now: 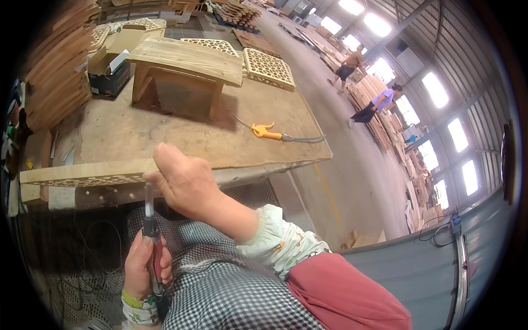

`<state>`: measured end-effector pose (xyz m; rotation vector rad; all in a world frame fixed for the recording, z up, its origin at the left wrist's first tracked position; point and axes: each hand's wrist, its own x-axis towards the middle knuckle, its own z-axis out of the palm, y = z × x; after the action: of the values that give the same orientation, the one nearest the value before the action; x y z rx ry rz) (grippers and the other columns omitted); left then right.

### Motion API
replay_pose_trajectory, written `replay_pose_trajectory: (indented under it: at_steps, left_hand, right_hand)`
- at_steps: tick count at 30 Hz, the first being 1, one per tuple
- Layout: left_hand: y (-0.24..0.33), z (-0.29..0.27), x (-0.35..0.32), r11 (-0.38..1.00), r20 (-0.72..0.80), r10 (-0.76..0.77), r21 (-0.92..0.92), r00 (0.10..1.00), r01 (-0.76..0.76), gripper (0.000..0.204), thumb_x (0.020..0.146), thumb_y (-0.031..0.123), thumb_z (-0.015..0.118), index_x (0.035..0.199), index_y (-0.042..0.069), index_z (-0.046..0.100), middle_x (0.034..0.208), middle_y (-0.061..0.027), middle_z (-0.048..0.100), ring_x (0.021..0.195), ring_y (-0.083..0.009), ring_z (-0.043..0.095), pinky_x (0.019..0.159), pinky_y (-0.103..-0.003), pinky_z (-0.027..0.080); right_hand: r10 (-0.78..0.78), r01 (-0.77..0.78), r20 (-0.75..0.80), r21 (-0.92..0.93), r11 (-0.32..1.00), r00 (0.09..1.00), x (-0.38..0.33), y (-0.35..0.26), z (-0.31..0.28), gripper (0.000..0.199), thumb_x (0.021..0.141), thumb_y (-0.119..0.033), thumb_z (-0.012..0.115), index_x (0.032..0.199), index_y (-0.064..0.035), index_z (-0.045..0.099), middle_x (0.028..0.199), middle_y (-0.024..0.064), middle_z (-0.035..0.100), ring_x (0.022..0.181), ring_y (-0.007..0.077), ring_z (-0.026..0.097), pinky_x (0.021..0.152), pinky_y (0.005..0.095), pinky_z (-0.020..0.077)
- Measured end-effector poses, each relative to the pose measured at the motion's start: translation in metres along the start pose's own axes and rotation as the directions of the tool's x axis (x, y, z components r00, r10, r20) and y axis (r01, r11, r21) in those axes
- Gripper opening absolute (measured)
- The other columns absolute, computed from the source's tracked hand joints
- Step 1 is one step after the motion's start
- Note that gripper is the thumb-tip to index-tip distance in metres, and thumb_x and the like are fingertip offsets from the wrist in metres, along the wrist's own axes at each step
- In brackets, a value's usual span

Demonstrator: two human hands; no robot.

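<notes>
My right hand is closed round the right end of a pale wooden lattice panel, which lies along the near edge of the workbench with its pierced face toward me. Below it, my left hand is wrapped round a utility knife with a red and black handle. The knife's grey metal blade points up, its tip close to my right thumb and the panel's lower edge. Part of the panel's end is hidden by my right fingers.
On the workbench are a small wooden stool, a yellow air blow gun with a hose, more lattice panels and an open cardboard box. Stacked boards rise at the left. Two people are in the aisle beyond.
</notes>
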<state>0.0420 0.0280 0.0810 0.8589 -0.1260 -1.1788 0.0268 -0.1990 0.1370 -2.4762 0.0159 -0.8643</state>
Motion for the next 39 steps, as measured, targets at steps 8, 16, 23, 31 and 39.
replay_pose_trajectory:
  at_steps: [8, 16, 23, 31, 39]
  left_hand:
    - [-0.008, -0.011, -0.025, 0.995, -0.038, 0.008, 0.101, 0.999, -0.004, 0.032, 0.103, 0.017, 0.058, 0.131, 0.009, 0.045, 0.088, -0.0089, 0.061, 0.057, -0.0138, 0.056, 0.049, -0.028, 0.047]
    - [-0.031, -0.034, -0.014, 0.984, -0.086, -0.044, 0.167, 0.995, 0.058, 0.040, 0.104, 0.017, 0.060, 0.138, 0.001, 0.044, 0.079, -0.0037, 0.059, 0.059, -0.0094, 0.056, 0.050, -0.027, 0.047]
    - [-0.022, -0.044, 0.020, 0.985, -0.137, -0.017, 0.169, 0.990, 0.041, 0.026, 0.111, 0.028, 0.052, 0.126, 0.007, 0.052, 0.086, -0.0027, 0.060, 0.058, -0.0079, 0.054, 0.048, -0.025, 0.044]
    - [-0.011, -0.046, 0.060, 0.982, -0.179, 0.015, 0.187, 0.984, 0.019, 0.033, 0.112, 0.034, 0.052, 0.126, 0.004, 0.053, 0.081, -0.0013, 0.058, 0.053, -0.0074, 0.053, 0.042, -0.024, 0.042]
    - [-0.012, -0.052, 0.065, 0.989, -0.034, -0.121, -0.087, 0.992, 0.118, 0.039, 0.114, 0.037, 0.047, 0.131, 0.002, 0.053, 0.081, -0.0031, 0.057, 0.053, -0.0091, 0.051, 0.044, -0.026, 0.043]
  right_hand:
    - [0.041, -0.042, -0.015, -0.082, 0.996, 0.999, 0.017, 0.008, 0.005, 0.032, 0.104, -0.037, 0.065, 0.103, -0.0081, 0.050, 0.080, 0.0200, 0.062, 0.074, 0.0464, 0.064, 0.060, 0.0502, 0.0491]
    - [0.109, -0.108, 0.056, -0.011, 0.994, 0.992, 0.028, 0.010, 0.006, 0.035, 0.110, -0.040, 0.056, 0.104, -0.0075, 0.046, 0.080, 0.0213, 0.061, 0.077, 0.0456, 0.063, 0.065, 0.0499, 0.0488]
    - [0.122, -0.118, 0.071, -0.050, 0.992, 0.990, 0.033, 0.012, 0.001, 0.033, 0.110, -0.038, 0.057, 0.103, -0.0071, 0.047, 0.078, 0.0206, 0.059, 0.075, 0.0451, 0.062, 0.065, 0.0500, 0.0471]
    - [0.066, -0.067, 0.065, 0.010, 0.998, 0.996, 0.034, 0.015, 0.002, 0.034, 0.110, -0.038, 0.057, 0.101, -0.0065, 0.048, 0.076, 0.0199, 0.059, 0.072, 0.0439, 0.062, 0.062, 0.0486, 0.0463]
    - [0.074, -0.077, 0.064, 0.038, 0.996, 0.995, 0.031, 0.015, 0.005, 0.034, 0.109, -0.040, 0.057, 0.103, -0.0066, 0.050, 0.078, 0.0203, 0.060, 0.073, 0.0450, 0.063, 0.061, 0.0485, 0.0473]
